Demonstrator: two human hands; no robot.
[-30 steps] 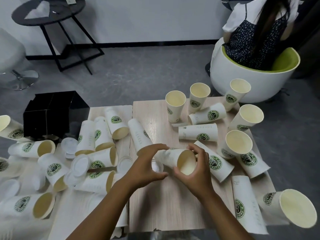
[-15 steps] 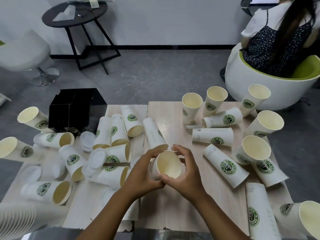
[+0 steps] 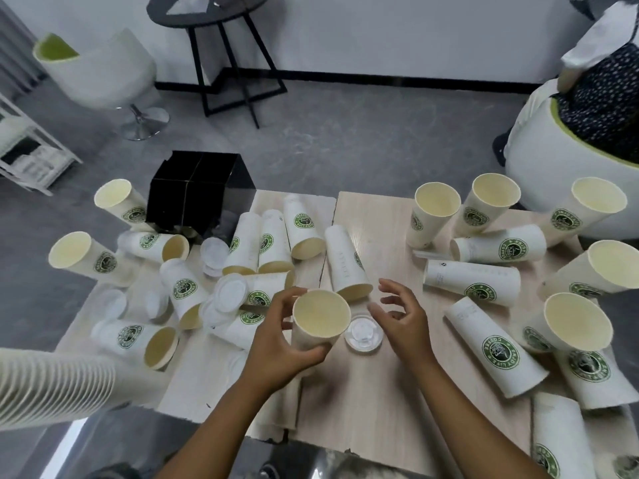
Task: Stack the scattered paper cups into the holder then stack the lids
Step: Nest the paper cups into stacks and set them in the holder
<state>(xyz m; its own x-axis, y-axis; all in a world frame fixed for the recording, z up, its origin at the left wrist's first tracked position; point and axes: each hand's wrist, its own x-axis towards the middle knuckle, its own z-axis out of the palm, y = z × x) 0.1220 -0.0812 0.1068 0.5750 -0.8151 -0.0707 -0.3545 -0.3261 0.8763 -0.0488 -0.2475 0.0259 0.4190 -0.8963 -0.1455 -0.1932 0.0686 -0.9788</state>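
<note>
Stack of cups (image 3: 52,385): a long nested stack lies sideways past the table's near left corner, rims ribbed.
Left hand (image 3: 276,344): fingers and thumb curled round a held cup (image 3: 320,321), gripping its wall just under the rim; the cup stands mouth up over the middle of the table (image 3: 373,216), near the front edge.
Right hand (image 3: 401,319): just right of the cup and apart from it, fingers loosely spread and bent, holding nothing.
Lid (image 3: 363,335): a clear round lid lies flat on the table between the two hands, just beside the held cup.
Loose cups, right side: one lying cup (image 3: 494,344) points toward the near right corner; an upright one (image 3: 575,323) stands beside it; more stand and lie along the right and far edges.
Loose cups, left side: a heap of tipped cups with white lids (image 3: 230,293) among them.
Holder (image 3: 197,191): black, divided into compartments, at the far left corner.
Beyond the table: grey floor, a black side table (image 3: 221,15), a white chair (image 3: 100,74), and a seated person (image 3: 601,81) at far right.
</note>
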